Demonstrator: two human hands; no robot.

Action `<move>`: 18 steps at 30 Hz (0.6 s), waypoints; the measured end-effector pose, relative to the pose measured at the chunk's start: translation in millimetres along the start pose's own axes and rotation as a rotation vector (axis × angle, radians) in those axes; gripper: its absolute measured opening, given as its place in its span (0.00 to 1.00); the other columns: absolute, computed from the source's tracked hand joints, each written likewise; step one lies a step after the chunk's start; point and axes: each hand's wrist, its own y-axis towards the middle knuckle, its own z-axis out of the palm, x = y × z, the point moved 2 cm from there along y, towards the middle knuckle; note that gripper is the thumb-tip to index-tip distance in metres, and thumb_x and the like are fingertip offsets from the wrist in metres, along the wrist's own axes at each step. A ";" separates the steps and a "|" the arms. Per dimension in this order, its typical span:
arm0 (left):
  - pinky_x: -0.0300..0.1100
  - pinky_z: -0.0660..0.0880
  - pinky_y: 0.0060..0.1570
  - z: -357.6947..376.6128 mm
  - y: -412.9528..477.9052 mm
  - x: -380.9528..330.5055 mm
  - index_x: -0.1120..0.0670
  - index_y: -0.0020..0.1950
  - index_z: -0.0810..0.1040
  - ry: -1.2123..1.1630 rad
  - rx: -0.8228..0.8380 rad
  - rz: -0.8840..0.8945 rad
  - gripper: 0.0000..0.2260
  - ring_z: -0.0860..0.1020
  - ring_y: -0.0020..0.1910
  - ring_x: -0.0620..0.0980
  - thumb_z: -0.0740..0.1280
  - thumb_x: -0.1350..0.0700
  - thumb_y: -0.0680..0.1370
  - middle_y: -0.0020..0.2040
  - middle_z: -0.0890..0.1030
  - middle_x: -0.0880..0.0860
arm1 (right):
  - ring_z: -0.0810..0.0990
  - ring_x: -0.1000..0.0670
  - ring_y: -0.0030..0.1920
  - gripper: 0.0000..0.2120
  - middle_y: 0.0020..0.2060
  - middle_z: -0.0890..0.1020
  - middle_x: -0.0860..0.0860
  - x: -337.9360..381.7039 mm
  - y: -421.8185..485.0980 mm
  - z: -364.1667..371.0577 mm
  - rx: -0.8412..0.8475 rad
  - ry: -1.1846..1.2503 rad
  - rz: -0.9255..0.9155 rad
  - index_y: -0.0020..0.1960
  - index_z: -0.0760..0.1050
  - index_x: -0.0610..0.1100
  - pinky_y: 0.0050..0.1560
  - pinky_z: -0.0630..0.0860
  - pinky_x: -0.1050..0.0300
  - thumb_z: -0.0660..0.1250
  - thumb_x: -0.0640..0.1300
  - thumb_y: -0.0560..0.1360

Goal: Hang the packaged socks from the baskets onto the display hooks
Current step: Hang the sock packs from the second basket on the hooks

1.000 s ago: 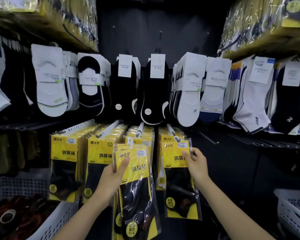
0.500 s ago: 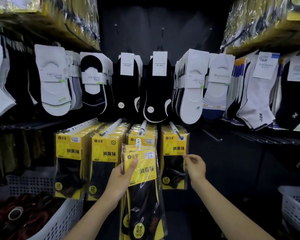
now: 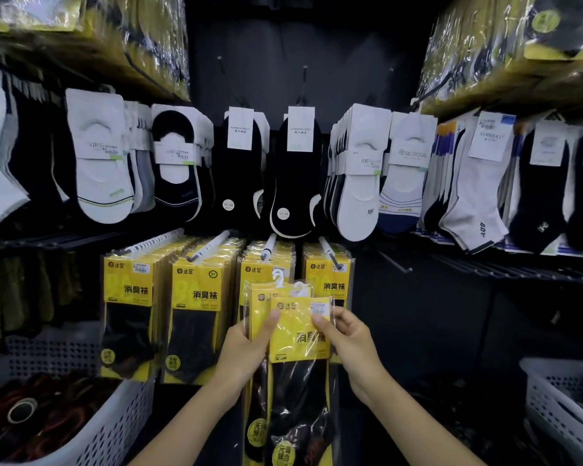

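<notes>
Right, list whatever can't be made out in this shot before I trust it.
All in the head view:
- How many sock packs the left hand grips: the front pack, pinched by the right hand, covers the rest.
- Contents of the right basket: dark, cut off by the frame edge.
- Contents of the left basket: a dark reddish blur.
- Print on the price sticker: too small.

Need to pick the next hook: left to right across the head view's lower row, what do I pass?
left basket → first yellow sock stack → second stack → third stack → fourth stack → bare hook → right basket. The held packs overlap these, so omitted.
</notes>
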 end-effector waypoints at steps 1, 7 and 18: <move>0.22 0.72 0.33 -0.7 0.9 1.4 0.42 0.47 0.79 0.005 0.009 0.005 0.12 0.80 0.40 0.31 0.63 0.38 0.72 0.40 0.83 0.35 | 0.85 0.49 0.48 0.09 0.47 0.86 0.48 -1.9 0.8 -4.2 -0.024 0.010 0.021 0.53 0.78 0.44 0.49 0.80 0.54 0.70 0.45 0.74; 0.17 0.66 0.31 -18.7 10.8 7.0 0.41 0.48 0.74 0.084 -0.060 0.075 0.05 0.73 0.37 0.20 0.59 0.45 0.79 0.35 0.80 0.33 | 0.84 0.45 0.48 0.06 0.46 0.86 0.45 -8.4 11.7 -43.4 -0.235 0.047 0.077 0.53 0.78 0.42 0.50 0.80 0.50 0.65 0.41 0.78; 0.31 0.64 0.36 -29.0 22.0 4.8 0.54 0.38 0.69 0.146 -0.103 0.043 0.21 0.69 0.33 0.46 0.58 0.36 0.73 0.32 0.66 0.51 | 0.84 0.55 0.42 0.06 0.42 0.85 0.51 20.9 63.8 -59.5 -0.266 -0.142 -0.108 0.54 0.76 0.45 0.40 0.77 0.63 0.65 0.41 0.78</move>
